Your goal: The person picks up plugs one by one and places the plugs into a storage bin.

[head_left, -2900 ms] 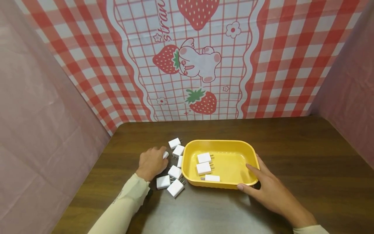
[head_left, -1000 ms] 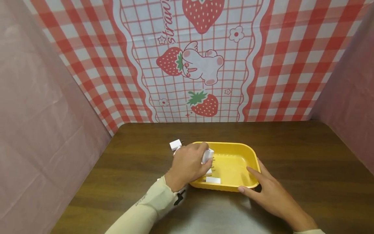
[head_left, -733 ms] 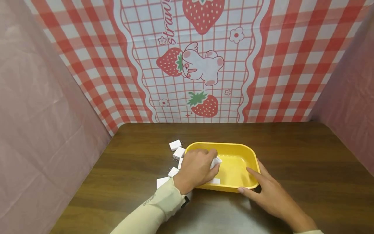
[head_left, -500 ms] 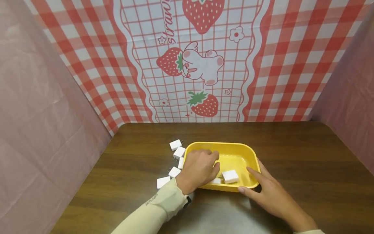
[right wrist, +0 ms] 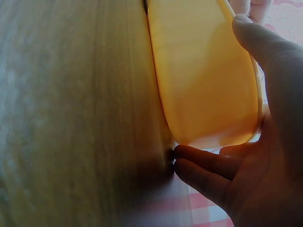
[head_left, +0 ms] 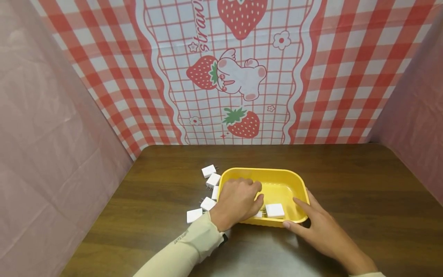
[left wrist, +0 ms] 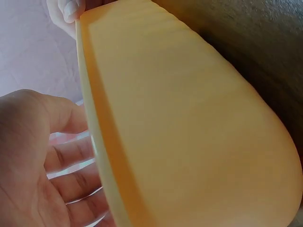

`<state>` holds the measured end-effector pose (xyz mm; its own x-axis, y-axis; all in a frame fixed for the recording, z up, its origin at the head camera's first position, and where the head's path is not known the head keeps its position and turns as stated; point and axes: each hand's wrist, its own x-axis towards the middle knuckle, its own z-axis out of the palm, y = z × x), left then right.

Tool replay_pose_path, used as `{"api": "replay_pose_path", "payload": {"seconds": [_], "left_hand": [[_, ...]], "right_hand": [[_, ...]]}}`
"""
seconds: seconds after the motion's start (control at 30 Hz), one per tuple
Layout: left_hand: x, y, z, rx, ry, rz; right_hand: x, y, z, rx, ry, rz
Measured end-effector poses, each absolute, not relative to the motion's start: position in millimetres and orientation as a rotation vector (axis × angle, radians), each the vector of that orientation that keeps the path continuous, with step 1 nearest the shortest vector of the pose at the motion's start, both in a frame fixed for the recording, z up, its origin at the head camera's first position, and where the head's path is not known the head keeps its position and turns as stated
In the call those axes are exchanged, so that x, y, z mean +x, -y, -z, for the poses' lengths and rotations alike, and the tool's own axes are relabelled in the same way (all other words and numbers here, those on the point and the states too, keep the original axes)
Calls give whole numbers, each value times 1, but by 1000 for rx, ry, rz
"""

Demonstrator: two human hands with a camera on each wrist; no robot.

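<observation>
A yellow bin (head_left: pixel 294 177) stands on the table. My right hand (head_left: pixel 323 227) grips its right end, the thumb at the front rim and the index finger over the inside; the right wrist view shows other fingers against the outer wall. My left hand (head_left: pixel 238 200) reaches over the left side into the bin. Its fingers bend loosely behind the rim in the left wrist view, fingertips hidden, and no charger shows in the palm. A white plug charger (head_left: pixel 275 210) lies inside at the front, prongs leftward. Another charger is partly covered by the left hand.
Several white chargers (head_left: pixel 194 216) lie on the brown table (head_left: pixel 346 173) along the bin's left side; the left forearm may hide more. Behind the table hangs a red checked strawberry cloth (head_left: pixel 340 77), with pink cloth (head_left: pixel 62 146) at the sides.
My left hand moved from the chargers on the table rightward into the bin, carrying a charger. That hand let go, and a charger now lies farther right inside. The right hand kept its grip.
</observation>
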<state>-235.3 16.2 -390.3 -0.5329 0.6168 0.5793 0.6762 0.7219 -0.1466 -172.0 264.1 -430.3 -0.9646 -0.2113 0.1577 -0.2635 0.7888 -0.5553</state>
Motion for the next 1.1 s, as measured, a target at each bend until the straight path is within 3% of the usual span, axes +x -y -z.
{"api": "replay_pose_path", "payload": {"seconds": [1.1], "left_hand": [[-239, 19, 388, -938, 2227, 312]], "right_hand": [[-171, -265, 429, 368, 2906, -915]]}}
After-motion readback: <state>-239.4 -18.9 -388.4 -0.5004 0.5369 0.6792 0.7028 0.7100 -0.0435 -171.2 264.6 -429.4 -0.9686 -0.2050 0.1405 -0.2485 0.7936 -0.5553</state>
